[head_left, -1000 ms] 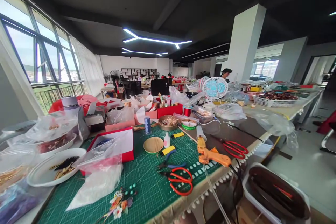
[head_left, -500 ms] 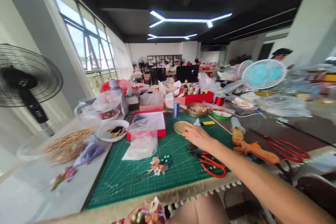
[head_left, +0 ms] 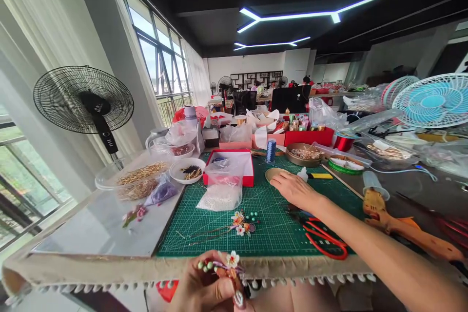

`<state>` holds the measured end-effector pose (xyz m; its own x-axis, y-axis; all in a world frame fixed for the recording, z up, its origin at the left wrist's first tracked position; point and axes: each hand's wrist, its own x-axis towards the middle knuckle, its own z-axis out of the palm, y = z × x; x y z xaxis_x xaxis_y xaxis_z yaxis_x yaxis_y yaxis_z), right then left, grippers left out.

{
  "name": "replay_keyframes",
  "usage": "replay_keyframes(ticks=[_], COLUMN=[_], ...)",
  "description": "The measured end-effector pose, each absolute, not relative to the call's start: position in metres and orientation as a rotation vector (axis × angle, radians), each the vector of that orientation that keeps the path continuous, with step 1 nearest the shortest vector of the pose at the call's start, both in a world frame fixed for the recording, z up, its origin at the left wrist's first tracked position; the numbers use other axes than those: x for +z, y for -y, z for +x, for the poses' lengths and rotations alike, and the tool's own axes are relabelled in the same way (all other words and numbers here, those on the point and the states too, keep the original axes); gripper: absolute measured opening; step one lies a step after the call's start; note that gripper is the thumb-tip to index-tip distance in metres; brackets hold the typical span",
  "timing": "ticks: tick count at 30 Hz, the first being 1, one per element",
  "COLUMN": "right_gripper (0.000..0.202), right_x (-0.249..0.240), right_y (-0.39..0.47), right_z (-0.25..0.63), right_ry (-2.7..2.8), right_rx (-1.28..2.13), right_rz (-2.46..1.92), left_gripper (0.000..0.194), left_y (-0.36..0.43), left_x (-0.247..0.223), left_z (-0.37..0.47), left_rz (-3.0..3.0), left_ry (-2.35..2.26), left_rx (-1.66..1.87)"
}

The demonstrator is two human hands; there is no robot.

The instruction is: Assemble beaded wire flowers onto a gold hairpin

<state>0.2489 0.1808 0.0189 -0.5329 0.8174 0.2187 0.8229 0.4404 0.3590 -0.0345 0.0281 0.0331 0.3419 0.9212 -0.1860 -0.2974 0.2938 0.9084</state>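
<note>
Flower ornament [head_left: 233, 259], white-petalled with pale green beads, sits between the thumb and fingers of the left hand [head_left: 204, 285], just off the near edge of the surface [head_left: 109, 269]. It looks light and fairly delicate: the petals would probably bend or chip under a hard squeeze, and the beads, apparently on thin stalks, would likely wobble or twist. The bound base below the bloom seems the sturdier place to take hold, with a soft pinch that spares the petals. The two hands are apart. Ahead and to the right, the right hand [head_left: 296, 190] reaches over a shallow tan dish [head_left: 271, 173], fingertips at or near it; whether they grip anything is impossible to tell. Just beyond the left hand, a second flower piece [head_left: 240, 228] lies on the green mat [head_left: 270, 246], its long thin pins likely stiff yet easily bent, so its bound middle would be the safer hold. Red-handled scissors [head_left: 325, 243] lie beneath the right forearm, a white bottle [head_left: 303, 174] stands just past that hand, and an orange glue gun [head_left: 395, 226] rests farther right.
</note>
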Motion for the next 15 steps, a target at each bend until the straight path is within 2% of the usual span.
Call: replay_keyframes(ticks=[9, 15], right_gripper=[0.011, 0.024], right_x=[0.007, 0.034], right_y=[-0.186, -0.153], right_z=[0.254, 0.241], right_ry=[2.571, 2.066], right_rx=[-0.630, -0.497], right_rz=[-1.374, -1.228], left_gripper=[0.035, 0.035], left_y=[-0.057, -0.065], left_x=[0.078, 0.073], left_z=[-0.057, -0.065], left_rz=[1.123, 1.132], left_ry=[-0.874, -0.833], left_rx=[0.810, 0.855])
